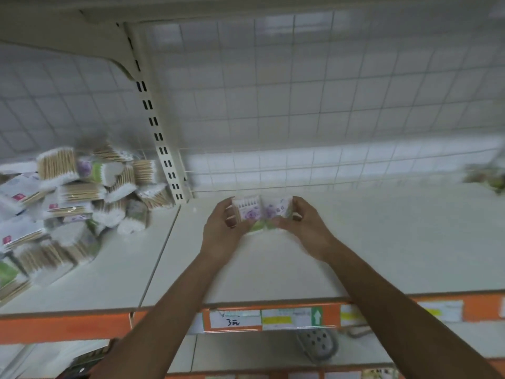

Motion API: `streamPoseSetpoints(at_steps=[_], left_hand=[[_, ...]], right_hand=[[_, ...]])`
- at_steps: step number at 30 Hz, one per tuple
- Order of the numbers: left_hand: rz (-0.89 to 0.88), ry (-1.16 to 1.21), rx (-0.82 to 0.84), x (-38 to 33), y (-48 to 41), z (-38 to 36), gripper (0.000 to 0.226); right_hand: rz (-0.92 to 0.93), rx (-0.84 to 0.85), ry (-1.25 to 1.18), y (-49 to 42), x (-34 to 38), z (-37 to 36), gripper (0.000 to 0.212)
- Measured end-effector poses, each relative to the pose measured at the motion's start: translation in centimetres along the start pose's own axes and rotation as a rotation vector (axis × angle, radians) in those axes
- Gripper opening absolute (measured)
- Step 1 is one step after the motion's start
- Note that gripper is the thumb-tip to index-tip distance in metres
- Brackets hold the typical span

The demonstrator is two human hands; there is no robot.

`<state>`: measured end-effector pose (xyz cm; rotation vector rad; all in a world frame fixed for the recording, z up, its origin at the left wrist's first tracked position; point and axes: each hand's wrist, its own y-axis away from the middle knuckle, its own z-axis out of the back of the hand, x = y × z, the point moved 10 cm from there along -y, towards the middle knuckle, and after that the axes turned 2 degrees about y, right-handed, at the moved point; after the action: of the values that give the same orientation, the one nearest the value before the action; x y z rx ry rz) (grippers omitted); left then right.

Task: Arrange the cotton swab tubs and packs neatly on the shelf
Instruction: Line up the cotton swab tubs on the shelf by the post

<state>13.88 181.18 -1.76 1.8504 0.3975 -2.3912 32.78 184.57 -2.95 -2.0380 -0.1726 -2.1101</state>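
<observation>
Head view, hands (220, 232) (307, 228) gripping glossy floral packs (248, 212)

Bare shelf (355, 242) spreads right of the upright post (164, 149); heaped swab packs (68, 203) crowd its left.

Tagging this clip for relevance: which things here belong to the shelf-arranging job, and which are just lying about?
Job: left hand holding the left pack; right hand holding the right pack; pile of swab packs; shelf.
Lying about: price labels; grey perforated object on the lower shelf; blurred item far right, unidentifiable.
</observation>
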Motion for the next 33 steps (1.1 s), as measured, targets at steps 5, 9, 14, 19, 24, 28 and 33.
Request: streamPoseSetpoints(at_steps=[5, 9, 14, 19, 24, 28, 33], left_hand=[[-0.036, 0.063, 0.121, -2.2, 1.4, -5.5, 0.059], [-0.052, -0.049, 0.145, -3.7, 3.4, -10.4, 0.076], [-0.062, -0.090, 0.151, -5.9, 5.9, -16.5, 0.068], [-0.080, -0.108, 0.198, -7.5, 8.5, -23.2, 0.058], [-0.100, -0.105, 0.232, -9.3, 10.6, -29.4, 0.058], [-0.111, -0.119, 0.276, -10.8, 10.8, -33.3, 0.057], [-0.138, -0.131, 0.332, -12.2, 9.1, -38.2, 0.063]], right_hand=[[0.026, -0.056, 0.010, 2.9, 0.6, 5.8, 0.035], [0.031, -0.083, 0.030, 5.6, 0.8, 10.4, 0.042], [0.046, -0.116, 0.058, 9.3, 1.5, 17.0, 0.051], [0.052, -0.177, 0.087, 12.6, 1.3, 24.5, 0.055], [0.038, -0.205, 0.110, 15.1, 1.3, 31.1, 0.055], [0.032, -0.242, 0.156, 15.7, 1.2, 35.0, 0.053], [0.013, -0.300, 0.170, 15.0, 0.3, 39.8, 0.053]])
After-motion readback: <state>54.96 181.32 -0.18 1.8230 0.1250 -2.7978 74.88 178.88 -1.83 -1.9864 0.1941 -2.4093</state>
